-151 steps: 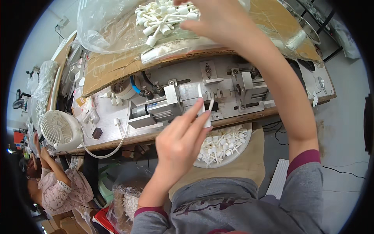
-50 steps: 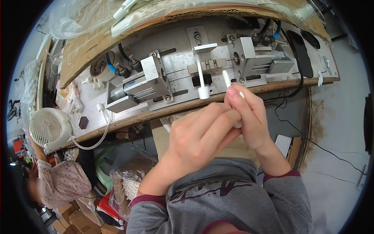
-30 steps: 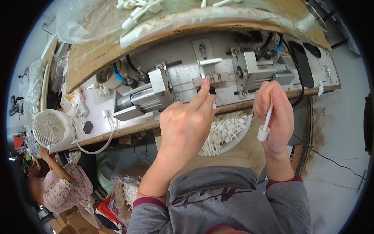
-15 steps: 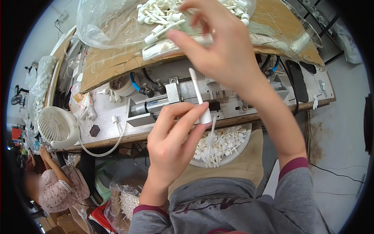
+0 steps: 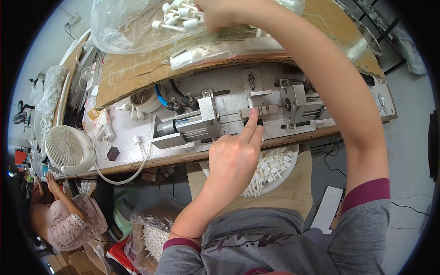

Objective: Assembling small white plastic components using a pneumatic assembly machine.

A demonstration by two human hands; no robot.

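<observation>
My left hand (image 5: 236, 153) reaches over the small metal clamping machine (image 5: 197, 123), index and middle fingers stretched out. Its index fingertip touches a white piece, likely the capped applicator stick (image 5: 250, 102), at the machine's central holder (image 5: 268, 110). The thumb is hidden beneath the hand. At the top edge of the view, my right hand (image 5: 224, 13) is in the pile of white capped sticks (image 5: 181, 13) on the cardboard. White caps lie against its fingers, which are partly cut off and blurred; whether they grip one is unclear.
Below the bench edge sits a round tub (image 5: 294, 172) of white caps and sticks. A white fan (image 5: 68, 149) stands at the left, near a dark small block (image 5: 113, 153). Cardboard (image 5: 133, 75) overhangs the machine's back. Another person (image 5: 73, 211) sits at lower left.
My left hand has moved forward and right, from holding the white capped stick upright to touching a piece at the machine's holder. My right hand has moved up and left into the pile.
</observation>
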